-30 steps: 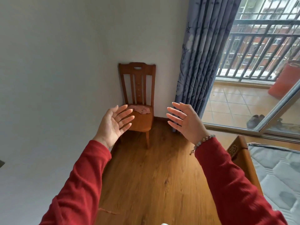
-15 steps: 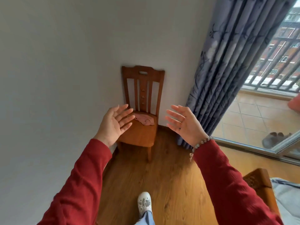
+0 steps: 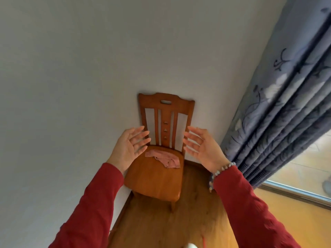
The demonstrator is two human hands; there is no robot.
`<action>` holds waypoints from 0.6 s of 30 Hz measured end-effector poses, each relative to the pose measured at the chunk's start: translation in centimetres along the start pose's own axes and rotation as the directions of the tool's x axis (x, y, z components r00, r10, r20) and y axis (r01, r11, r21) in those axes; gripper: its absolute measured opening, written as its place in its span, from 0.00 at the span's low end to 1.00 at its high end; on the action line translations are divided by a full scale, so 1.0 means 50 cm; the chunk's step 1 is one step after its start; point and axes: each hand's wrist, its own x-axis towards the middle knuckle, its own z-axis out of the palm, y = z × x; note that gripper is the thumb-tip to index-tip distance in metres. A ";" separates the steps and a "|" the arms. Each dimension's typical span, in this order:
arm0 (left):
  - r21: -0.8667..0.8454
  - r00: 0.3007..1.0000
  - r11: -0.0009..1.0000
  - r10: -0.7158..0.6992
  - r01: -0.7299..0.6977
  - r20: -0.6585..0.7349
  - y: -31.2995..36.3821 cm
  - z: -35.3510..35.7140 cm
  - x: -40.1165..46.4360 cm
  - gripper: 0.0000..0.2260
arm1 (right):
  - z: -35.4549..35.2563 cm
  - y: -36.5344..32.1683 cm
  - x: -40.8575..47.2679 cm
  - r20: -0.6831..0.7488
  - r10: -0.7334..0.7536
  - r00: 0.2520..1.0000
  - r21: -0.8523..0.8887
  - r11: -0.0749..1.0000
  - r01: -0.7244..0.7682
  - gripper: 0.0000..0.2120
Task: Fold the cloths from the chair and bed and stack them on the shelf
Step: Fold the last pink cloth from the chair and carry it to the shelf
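Observation:
A crumpled pink cloth (image 3: 163, 158) lies at the back of the seat of a wooden chair (image 3: 155, 178) that stands against the white wall. My left hand (image 3: 129, 148) hovers above the seat's left side, palm inward, fingers spread, holding nothing. My right hand (image 3: 201, 147) hovers to the right of the chair back, also spread and empty, with a bead bracelet on the wrist. Both hands are apart from the cloth. Both sleeves are red. The bed and shelf are out of view.
A blue patterned curtain (image 3: 279, 111) hangs at the right, beside a sliding glass door track (image 3: 295, 193). White wall (image 3: 71, 86) fills the left and back. Wooden floor (image 3: 161, 226) lies in front of the chair.
The view has closed in on the chair, which now looks larger and nearer. Both open hands have come level with the chair back. The bed corner has left the view.

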 end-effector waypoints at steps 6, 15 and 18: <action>0.012 0.996 0.999 -0.050 0.051 -0.067 0.008 0.025 0.197 0.14 | -0.020 -0.039 0.200 -0.016 0.065 0.998 -0.039 0.997 -0.066 0.13; 0.057 0.972 0.991 -0.105 0.120 -0.212 -0.025 0.055 0.449 0.15 | -0.071 -0.072 0.517 0.024 0.227 0.974 -0.084 0.971 -0.225 0.15; 0.023 0.952 0.987 -0.146 0.158 -0.271 -0.063 0.020 0.530 0.15 | -0.083 -0.032 0.610 -0.004 0.302 0.953 -0.114 0.947 -0.300 0.14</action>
